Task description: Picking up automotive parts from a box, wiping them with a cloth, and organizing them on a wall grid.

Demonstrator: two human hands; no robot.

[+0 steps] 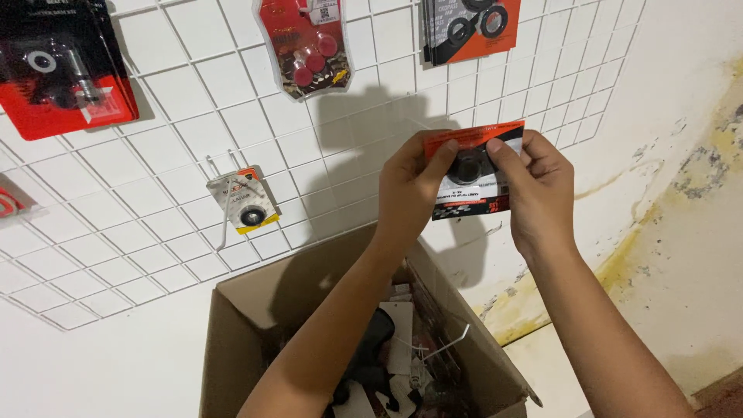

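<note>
Both of my hands hold one carded package [472,172], an orange, white and black card with a black ring part under clear plastic. My left hand [410,190] grips its left edge, thumb on the front. My right hand [536,186] pinches its right edge. The package is raised in front of the white wire grid panel [178,93] on the wall, near the panel's lower right part. Whether the card touches the grid cannot be told.
More carded parts hang on the grid: a red-and-black pack [62,70] top left, a red pack [306,46] top middle, an orange pack with black rings [468,27], a small pack [244,203] on a hook. An open cardboard box [232,340] with mixed parts sits below.
</note>
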